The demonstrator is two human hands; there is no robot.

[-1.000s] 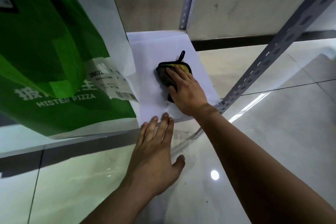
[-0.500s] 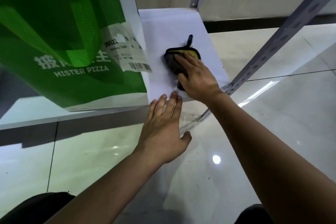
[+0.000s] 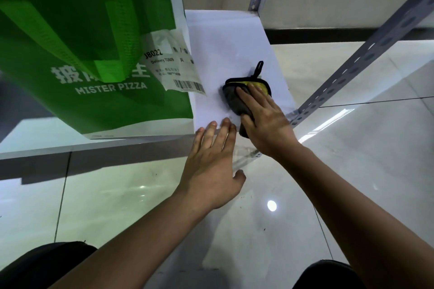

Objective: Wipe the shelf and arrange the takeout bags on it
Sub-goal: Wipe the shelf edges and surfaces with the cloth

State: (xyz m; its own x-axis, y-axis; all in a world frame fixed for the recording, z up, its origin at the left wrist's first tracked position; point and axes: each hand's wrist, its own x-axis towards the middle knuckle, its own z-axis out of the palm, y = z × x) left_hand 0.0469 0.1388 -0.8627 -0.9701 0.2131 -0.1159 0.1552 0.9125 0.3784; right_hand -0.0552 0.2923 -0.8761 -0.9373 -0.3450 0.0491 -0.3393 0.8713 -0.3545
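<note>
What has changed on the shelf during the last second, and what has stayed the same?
Almost nothing moved. The right hand still presses the cloth flat on the shelf, in about the same spot near the front edge. The left hand stays open with its fingertips at that edge. The green bag has not moved.

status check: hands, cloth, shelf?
Right hand flat, pressing cloth on shelf. Left hand open, fingertips at shelf's front edge. Green bag stands just left of the cloth.

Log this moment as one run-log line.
step: wiping shelf | right hand presses cloth flat | left hand fingers touch shelf edge | green bag on shelf
</note>
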